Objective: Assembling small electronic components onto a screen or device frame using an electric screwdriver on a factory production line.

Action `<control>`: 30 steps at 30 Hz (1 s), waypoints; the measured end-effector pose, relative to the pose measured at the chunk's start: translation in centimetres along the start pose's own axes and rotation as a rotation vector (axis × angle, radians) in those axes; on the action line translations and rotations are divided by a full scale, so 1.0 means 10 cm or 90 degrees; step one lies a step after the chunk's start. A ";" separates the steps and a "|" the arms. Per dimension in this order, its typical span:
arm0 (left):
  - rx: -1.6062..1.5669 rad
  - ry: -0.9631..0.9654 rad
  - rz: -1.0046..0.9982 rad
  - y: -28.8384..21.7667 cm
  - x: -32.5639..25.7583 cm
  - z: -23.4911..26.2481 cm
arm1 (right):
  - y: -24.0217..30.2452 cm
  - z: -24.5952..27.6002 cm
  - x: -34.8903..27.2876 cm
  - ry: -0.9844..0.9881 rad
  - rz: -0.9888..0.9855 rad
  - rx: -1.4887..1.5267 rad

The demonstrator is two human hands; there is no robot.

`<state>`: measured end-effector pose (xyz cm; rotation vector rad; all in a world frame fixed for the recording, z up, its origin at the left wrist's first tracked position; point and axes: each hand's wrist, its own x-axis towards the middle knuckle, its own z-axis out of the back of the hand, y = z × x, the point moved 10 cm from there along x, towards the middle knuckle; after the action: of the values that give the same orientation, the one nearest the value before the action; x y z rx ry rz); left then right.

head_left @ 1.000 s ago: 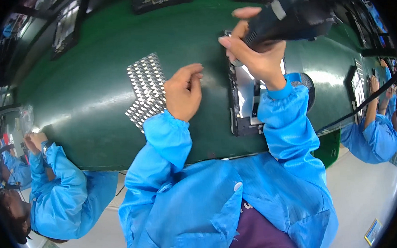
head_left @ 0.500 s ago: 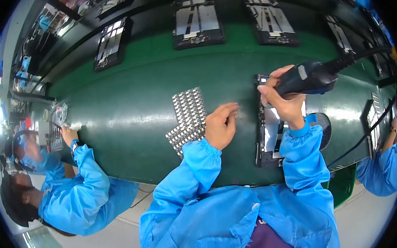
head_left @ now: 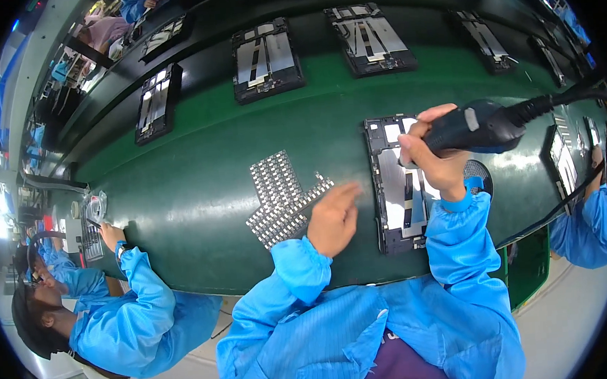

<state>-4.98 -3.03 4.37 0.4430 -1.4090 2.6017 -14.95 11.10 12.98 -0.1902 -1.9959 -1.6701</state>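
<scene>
- My right hand point(head_left: 435, 159) sits right of centre in the frame, fingers wrapped tight around the black, barrel-shaped electric screwdriver point(head_left: 477, 127); the tool lies nearly level, its body pointing toward the right edge, its black cable point(head_left: 563, 97) running off to the upper right
- The working end of that screwdriver is hidden behind my fingers; I cannot tell whether the tip touches anything
- My right forearm, in a bright blue sleeve with an elastic cuff, rises from the lower edge and bends at the wrist over the work
- Under that hand lies the open dark-framed tablet chassis with silvery metal plates point(head_left: 399, 183), flat on the green conveyor belt point(head_left: 200, 196), just right of centre; its long side runs up and down the frame
- My left hand point(head_left: 332, 219) is at the centre, palm down, fingers loosely extended and pointing up-right toward the chassis; it holds nothing; whether it rests on the belt or hangs just over it I cannot tell
- Just left of that hand lie the grey perforated sheets of small parts point(head_left: 281, 198), overlapping in a fan on the belt
- More dark chassis trays point(head_left: 266, 58) line the top of the frame
- A neighbouring worker in blue point(head_left: 127, 318) leans in at lower left
</scene>
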 end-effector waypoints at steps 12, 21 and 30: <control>0.149 0.302 -0.334 -0.48 -0.58 -0.71 | -0.01 0.60 -0.40 -0.113 -0.044 -0.036; 0.267 0.463 -0.498 -0.13 0.11 -0.45 | -0.03 0.49 -0.42 -0.034 -0.053 0.049; 0.185 0.367 -0.442 -0.04 0.66 -0.74 | -0.20 0.16 -0.64 0.152 -0.181 0.087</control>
<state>-12.49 3.27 3.03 0.1436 -0.5553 2.0943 -10.84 13.57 7.99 0.3427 -2.0132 -1.6247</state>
